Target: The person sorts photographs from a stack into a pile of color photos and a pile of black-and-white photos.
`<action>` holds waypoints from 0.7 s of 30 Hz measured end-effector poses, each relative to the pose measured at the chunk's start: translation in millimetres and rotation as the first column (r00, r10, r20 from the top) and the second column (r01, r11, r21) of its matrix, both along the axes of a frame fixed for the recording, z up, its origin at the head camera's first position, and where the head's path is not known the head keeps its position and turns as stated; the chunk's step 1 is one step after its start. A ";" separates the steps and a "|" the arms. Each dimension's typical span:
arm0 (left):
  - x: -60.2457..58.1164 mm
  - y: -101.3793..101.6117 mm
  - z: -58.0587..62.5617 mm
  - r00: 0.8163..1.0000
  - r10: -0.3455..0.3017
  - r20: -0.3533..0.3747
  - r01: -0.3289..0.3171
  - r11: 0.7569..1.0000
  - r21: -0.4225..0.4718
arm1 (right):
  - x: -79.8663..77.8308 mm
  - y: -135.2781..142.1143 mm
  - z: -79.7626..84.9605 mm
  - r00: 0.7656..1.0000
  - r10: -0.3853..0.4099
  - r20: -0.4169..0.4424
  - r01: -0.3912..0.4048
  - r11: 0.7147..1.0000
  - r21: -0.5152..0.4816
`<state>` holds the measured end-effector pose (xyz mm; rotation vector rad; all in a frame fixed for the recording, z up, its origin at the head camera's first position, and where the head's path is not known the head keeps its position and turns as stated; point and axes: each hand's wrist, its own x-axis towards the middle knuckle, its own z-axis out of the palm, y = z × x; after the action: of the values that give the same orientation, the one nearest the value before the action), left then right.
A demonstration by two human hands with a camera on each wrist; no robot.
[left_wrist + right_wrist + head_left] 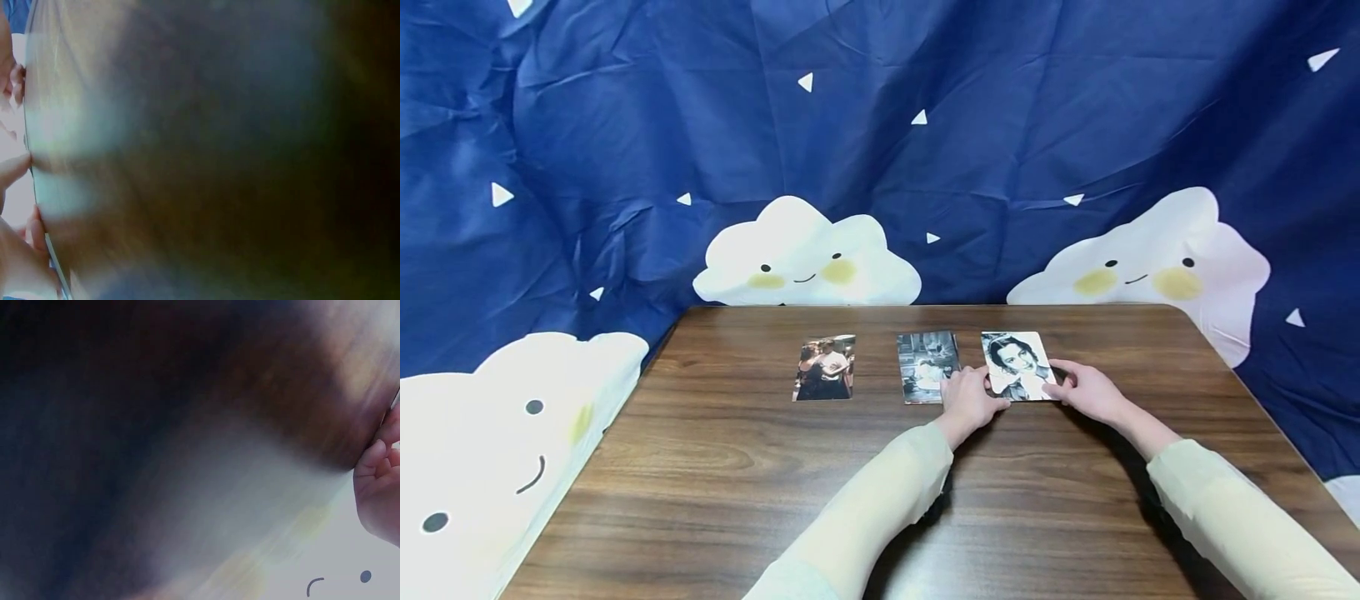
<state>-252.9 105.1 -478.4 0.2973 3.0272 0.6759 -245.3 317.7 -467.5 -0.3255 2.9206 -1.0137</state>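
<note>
A black-and-white portrait photo card [1018, 360] lies toward the far right of the wooden table. My left hand [967, 398] holds its left edge, with the thumb at the near left corner. From the other side my right hand [1086, 390] pinches the right edge, thumb over the face of the card. Just left of my left hand is a small stack of grey photo cards [922, 362], partly covered by the fingers. In the right wrist view the right hand [381, 481] shows only at the right edge.
A colour photo card [827, 368] of two people lies farther left on the wooden table [737, 475]. Behind the table hangs a blue curtain [865, 158] with white clouds and triangles. Both wrist views are mostly dark, blurred tabletop.
</note>
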 end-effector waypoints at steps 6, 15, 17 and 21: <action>2.3 0.3 1.0 1.000 0.019 -0.015 -0.018 0.999 0.050 | 1.3 0.7 -0.3 1.000 -0.016 0.000 0.016 0.999 0.037; 1.8 0.2 0.6 0.999 0.022 -0.045 -0.019 0.998 0.051 | 1.5 0.9 0.1 1.000 -0.008 -0.002 0.008 1.000 0.030; 1.5 -0.9 2.4 0.999 0.022 -0.045 -0.019 0.997 0.068 | 2.0 1.6 1.3 1.000 0.005 0.001 -0.005 1.000 0.004; 0.6 -6.6 8.8 0.999 0.012 -0.051 -0.004 0.986 0.167 | 4.0 -0.3 7.8 1.000 0.024 -0.012 -0.025 0.997 -0.075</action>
<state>-252.3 98.5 -469.6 0.3115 3.0263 0.9396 -241.3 317.4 -459.7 -0.3702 2.8859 -1.1243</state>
